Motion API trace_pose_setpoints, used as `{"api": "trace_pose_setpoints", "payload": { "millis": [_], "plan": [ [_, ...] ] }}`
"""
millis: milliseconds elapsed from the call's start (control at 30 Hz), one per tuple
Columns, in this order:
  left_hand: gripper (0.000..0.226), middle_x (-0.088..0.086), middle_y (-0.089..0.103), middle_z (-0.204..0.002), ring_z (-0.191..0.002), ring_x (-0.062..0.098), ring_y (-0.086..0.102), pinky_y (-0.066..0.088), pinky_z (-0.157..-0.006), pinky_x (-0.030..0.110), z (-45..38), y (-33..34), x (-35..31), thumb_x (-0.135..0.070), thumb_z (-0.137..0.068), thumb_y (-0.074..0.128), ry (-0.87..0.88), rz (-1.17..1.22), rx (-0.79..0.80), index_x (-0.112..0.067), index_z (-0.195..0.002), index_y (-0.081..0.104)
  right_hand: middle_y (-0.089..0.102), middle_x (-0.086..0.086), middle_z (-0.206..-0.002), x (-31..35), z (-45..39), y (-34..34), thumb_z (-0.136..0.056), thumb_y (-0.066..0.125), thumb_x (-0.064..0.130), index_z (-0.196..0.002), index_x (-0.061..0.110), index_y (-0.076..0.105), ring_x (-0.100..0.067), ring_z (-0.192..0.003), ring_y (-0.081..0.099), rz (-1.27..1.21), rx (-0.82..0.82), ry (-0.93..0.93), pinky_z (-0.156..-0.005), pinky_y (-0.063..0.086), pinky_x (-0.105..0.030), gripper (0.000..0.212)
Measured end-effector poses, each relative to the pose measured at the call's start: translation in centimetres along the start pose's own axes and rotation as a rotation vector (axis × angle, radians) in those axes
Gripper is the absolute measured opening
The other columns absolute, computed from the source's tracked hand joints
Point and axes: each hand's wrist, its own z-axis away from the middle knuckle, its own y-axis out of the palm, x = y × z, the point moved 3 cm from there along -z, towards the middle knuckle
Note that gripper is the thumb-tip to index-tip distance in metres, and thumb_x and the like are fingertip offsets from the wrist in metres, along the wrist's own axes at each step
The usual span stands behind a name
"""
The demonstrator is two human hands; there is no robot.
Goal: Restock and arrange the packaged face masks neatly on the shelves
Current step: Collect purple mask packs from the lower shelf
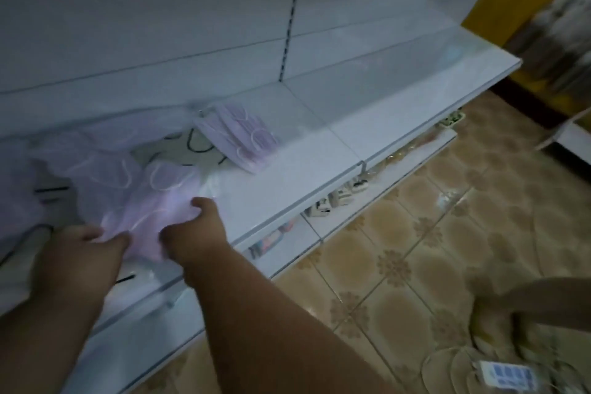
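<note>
A clear packet of pale purple face masks (pixel 160 205) lies at the front of the white shelf (pixel 287 176). My left hand (pixel 80 253) and my right hand (pixel 195 230) both grip its near edge, fingers curled into the plastic. More purple mask packets (pixel 96 166) are heaped behind it to the left. A separate purple packet (pixel 240 137) lies tilted further back on the shelf. Between them a white packet with black ear loops (pixel 192 147) shows partly.
The right half of the shelf (pixel 399 96) is bare, with a clear front guard. Lower shelves hold small packaged goods (pixel 335 198). Tiled floor (pixel 431 233) spreads to the right, with a bag and a blue-printed packet (pixel 508 374) at the bottom right.
</note>
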Motion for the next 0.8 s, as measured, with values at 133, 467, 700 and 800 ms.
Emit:
{"api": "trace_pose_setpoints", "payload": {
  "millis": [133,467,700,800],
  "plan": [
    [0.022,0.017,0.064,-0.086,-0.054,0.022,0.059,0.05,-0.055,0.028,17.9,-3.2,-10.9,-0.006,-0.084,0.074,0.11,0.136,0.201,0.002,-0.102,0.065,0.061,-0.017,-0.098,1.3,3.0,3.7,-0.085,0.071,0.002,-0.137,0.021,0.04,-0.021,-0.065,0.057,0.335,-0.098,-0.042,-0.057,0.051,-0.027,0.064],
    [0.024,0.01,0.068,-0.104,-0.083,0.027,0.065,0.058,-0.073,0.04,18.6,-1.6,-11.3,0.003,-0.095,0.059,-0.056,0.08,0.433,-0.014,-0.111,0.066,0.065,-0.003,-0.111,7.4,0.2,0.3,-0.093,0.064,0.041,-0.13,0.023,0.053,-0.021,-0.098,0.065,1.269,-0.245,-0.401,-0.09,0.053,-0.037,0.043],
    [0.024,0.008,0.052,-0.103,-0.085,0.042,0.067,0.058,-0.079,0.047,19.0,2.4,-10.5,0.001,-0.101,0.048,-0.093,0.243,0.356,-0.02,-0.099,0.057,0.007,-0.009,-0.166,13.8,-8.8,-3.3,-0.091,0.061,0.052,-0.156,0.019,0.019,-0.029,-0.152,0.012,1.836,-0.243,-0.401,-0.117,0.028,-0.046,0.084],
    [0.031,0.015,0.053,-0.131,-0.077,0.036,0.071,0.06,-0.067,0.042,19.3,4.2,-9.7,0.0,-0.102,0.048,-0.124,0.298,0.295,-0.02,-0.125,0.055,0.016,-0.008,-0.164,14.5,-10.6,-4.4,-0.093,0.057,0.053,-0.157,0.022,0.01,-0.031,-0.149,0.021,1.954,-0.188,-0.349,-0.113,0.03,-0.046,0.086]
  ]
}}
